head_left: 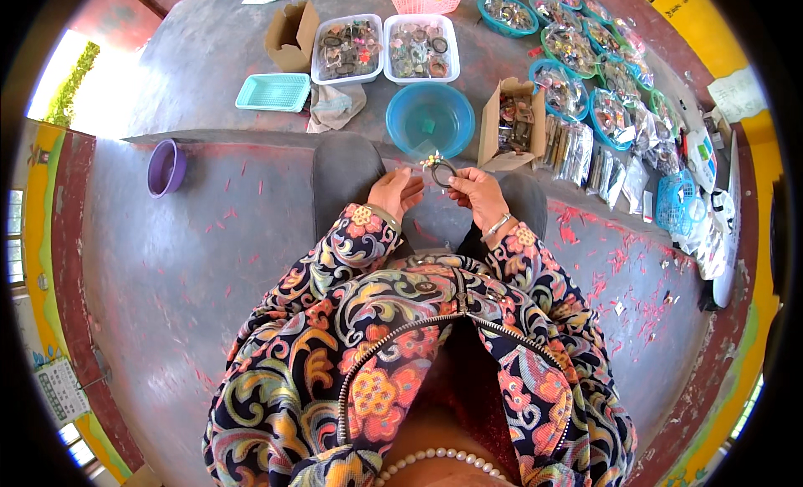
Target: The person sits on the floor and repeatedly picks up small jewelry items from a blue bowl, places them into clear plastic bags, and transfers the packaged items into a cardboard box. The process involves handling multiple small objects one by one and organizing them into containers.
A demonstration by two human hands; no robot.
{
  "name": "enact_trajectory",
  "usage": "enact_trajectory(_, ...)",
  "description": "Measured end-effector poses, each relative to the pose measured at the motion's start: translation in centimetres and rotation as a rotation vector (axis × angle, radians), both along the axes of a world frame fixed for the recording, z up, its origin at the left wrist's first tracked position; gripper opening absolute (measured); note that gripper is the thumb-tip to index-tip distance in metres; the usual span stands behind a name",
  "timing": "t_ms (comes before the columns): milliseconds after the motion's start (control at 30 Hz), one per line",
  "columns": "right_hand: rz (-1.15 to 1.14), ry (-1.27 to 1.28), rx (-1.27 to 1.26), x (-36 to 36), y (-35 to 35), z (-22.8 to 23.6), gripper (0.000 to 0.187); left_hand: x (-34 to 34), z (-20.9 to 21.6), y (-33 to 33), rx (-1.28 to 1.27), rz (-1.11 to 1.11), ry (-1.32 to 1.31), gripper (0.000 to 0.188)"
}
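My right hand [477, 194] pinches a dark hair tie [442, 175] between thumb and fingers. Small light-coloured and yellow beads or flowers [432, 161] sit at the tie's upper left. Just to its left is my left hand [397, 192], fingers stretched and apart from the tie, with nothing visible in it. Both hands are above my lap, between my knees. Beyond them stands a translucent blue basin [406, 129] with a small green piece [428, 125] in it. An open cardboard box [507, 161] of packed goods is right of the basin.
Two white trays [384, 43] hold many hair ties. Left of them are a teal basket [273, 93], a cardboard box [292, 37] and a grey cloth [336, 107]. A purple basin [166, 168] stands far left. Filled baskets [560, 87] and bagged goods [569, 146] crowd the right.
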State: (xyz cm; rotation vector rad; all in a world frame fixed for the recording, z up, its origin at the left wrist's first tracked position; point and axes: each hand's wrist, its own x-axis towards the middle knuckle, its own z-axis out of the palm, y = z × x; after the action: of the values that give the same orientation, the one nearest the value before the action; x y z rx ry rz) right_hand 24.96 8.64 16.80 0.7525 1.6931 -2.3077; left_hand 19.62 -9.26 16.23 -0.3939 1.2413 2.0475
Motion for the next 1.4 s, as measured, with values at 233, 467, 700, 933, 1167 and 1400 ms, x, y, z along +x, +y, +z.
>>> enact_trajectory(233, -0.080, -0.043, 0.065, -6.7, 2.8, -4.6, 0.013, 0.1, -1.4, 1.5, -0.173, -0.296, 0.015, 0.039)
enact_trajectory(467, -0.253, 0.019, 0.062, -8.3, 5.6, -4.9, 0.014, 0.1, -1.6, 1.0, -0.213, -0.378, 0.028, 0.033)
enact_trajectory(700, 0.065, 0.003, 1.714, -8.7, 15.1, -1.6, 0.018, 0.2, -2.3, 1.7, -0.180, -0.389, -0.005, 0.021)
enact_trajectory(933, 0.928, -0.321, 2.065, -10.9, 17.5, -2.6, 0.030, 0.1, -3.5, 2.6, -0.155, -0.430, -0.042, 0.020)
enact_trajectory(1167, 0.718, -0.209, 2.001, -10.9, 17.6, -3.5, 0.029, 0.3, -2.9, 2.5, -0.195, -0.421, -0.056, 0.021)
enact_trajectory(1400, -0.078, 0.208, 1.618, -8.1, 16.9, 0.5, 0.023, 0.2, -3.4, 2.6, -0.174, -0.433, -0.058, 0.022)
